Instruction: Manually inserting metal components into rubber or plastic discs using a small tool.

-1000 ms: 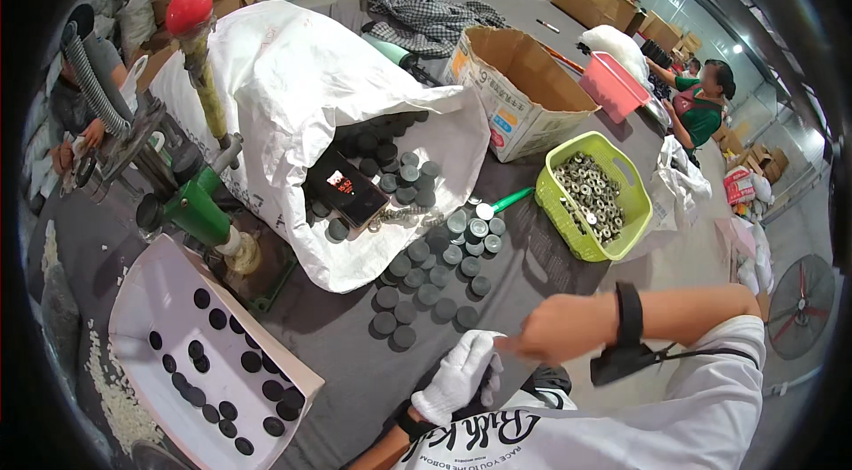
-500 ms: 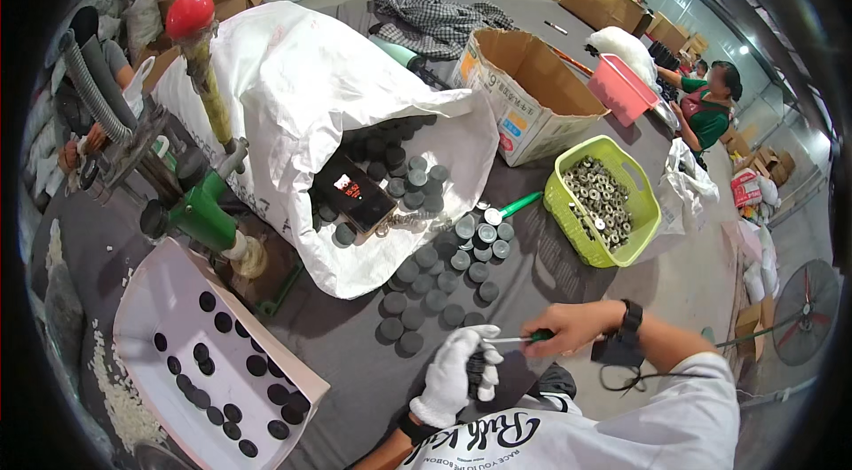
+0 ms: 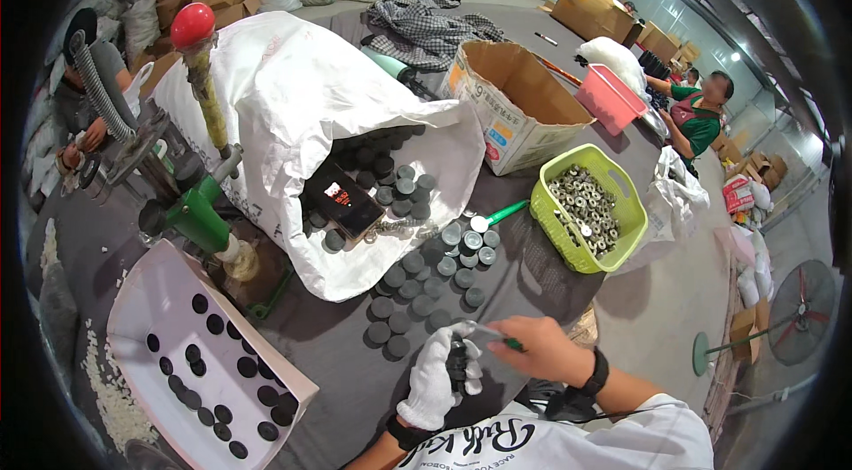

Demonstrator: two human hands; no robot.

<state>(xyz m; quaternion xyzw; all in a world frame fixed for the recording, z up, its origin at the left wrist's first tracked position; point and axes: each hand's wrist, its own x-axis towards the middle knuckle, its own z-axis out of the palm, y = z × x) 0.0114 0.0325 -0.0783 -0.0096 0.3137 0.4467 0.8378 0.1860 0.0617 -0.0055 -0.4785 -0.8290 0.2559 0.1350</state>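
- Dark round disc (image 3: 456,362) sits in the gloved left hand (image 3: 441,377), close to the person's chest and just above the near edge of the grey table (image 3: 337,355); the white-gloved fingers are curled around it, grasping it.
- Right hand (image 3: 540,351), bare and with a dark band at the wrist, is clenched on a thin tool with a green handle (image 3: 499,339), whose tip points toward the disc in the glove.
- Just beyond the hands, a loose spread of matching grey discs (image 3: 424,279) lies on the table, running up into the mouth of a big white sack (image 3: 293,106).
- At the near left corner, a white tray (image 3: 146,292) holds scattered black discs.
- Behind the tray stands a green hand press (image 3: 200,217) with a long lever ending in a red ball (image 3: 193,24).
- A small dark device with a lit display (image 3: 342,201) rests inside the sack's opening among the discs.
- To the right, a lime-green basket (image 3: 621,204) holds small metal rings, near the right edge of the table.
- Farther back, an open cardboard box (image 3: 515,106) stands beside a pink bin (image 3: 608,99).
- A checked cloth (image 3: 426,22) lies toward the far edge.
- At the far right, another person in a green top (image 3: 697,119) works; a further person sits at the left edge.
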